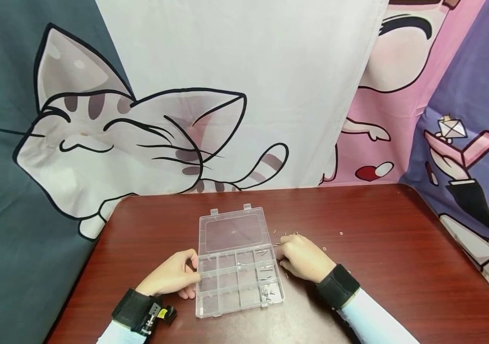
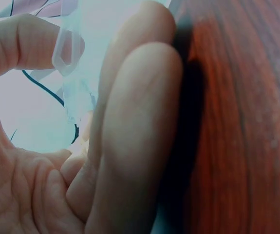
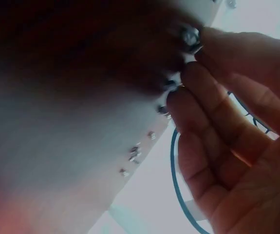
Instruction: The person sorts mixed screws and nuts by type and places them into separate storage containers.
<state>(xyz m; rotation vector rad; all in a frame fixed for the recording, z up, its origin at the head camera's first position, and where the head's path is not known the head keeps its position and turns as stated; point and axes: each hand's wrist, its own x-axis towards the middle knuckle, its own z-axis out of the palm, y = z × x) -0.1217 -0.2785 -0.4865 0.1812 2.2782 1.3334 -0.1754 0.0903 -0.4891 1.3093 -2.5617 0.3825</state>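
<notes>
A clear plastic compartment box [image 1: 229, 301] lies on the table with its lid [image 1: 233, 231] folded back. Small metal screws [image 1: 266, 277] sit in its right-hand compartments; the left and middle ones look mostly bare. My left hand [image 1: 171, 274] grips the box's left side, thumb over the rim and fingers along the outside, as the left wrist view also shows at the box edge [image 2: 69, 51]. Just right of the box, my right hand [image 1: 306, 258] is low over the table. Its thumb and fingertip pinch a small metal screw [image 3: 191, 38], partly hidden.
Several small metal pieces [image 3: 135, 153] lie scattered by the right hand. Two ring-like bits, one nearer [image 1: 324, 248] and one farther [image 1: 341, 233], are on the reddish-brown table [image 1: 399, 267]. A printed cloth [image 1: 304, 86] hangs behind the table's far edge.
</notes>
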